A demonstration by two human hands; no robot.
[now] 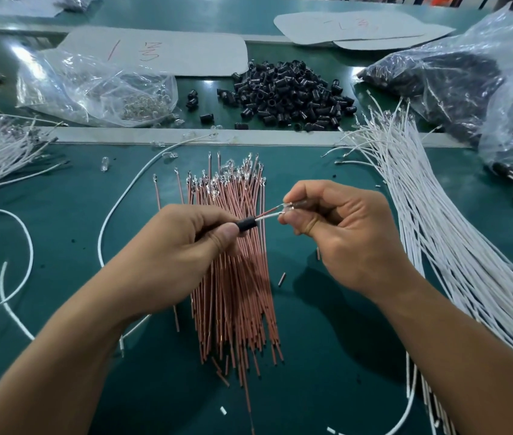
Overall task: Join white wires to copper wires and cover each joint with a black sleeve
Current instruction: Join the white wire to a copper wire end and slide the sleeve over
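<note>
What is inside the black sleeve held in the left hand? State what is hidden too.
A white wire and a copper wire pass into the black sleeve. Its opaque wall hides how far they run inside.

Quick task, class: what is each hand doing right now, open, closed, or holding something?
Left hand: closed, pinching the black sleeve.
Right hand: closed, pinching the white and copper wires.

Black sleeve (248,223): rear end hidden under left hand (183,249) thumb. Wire tips (287,209) buried in right hand (343,233) pinch, joint state unreadable. Copper wire pile (236,309): middle covered by both hands. White wire bundle (456,246) along the surface's right edge runs off frame bottom. Bag (468,80) clipped at right.
</note>
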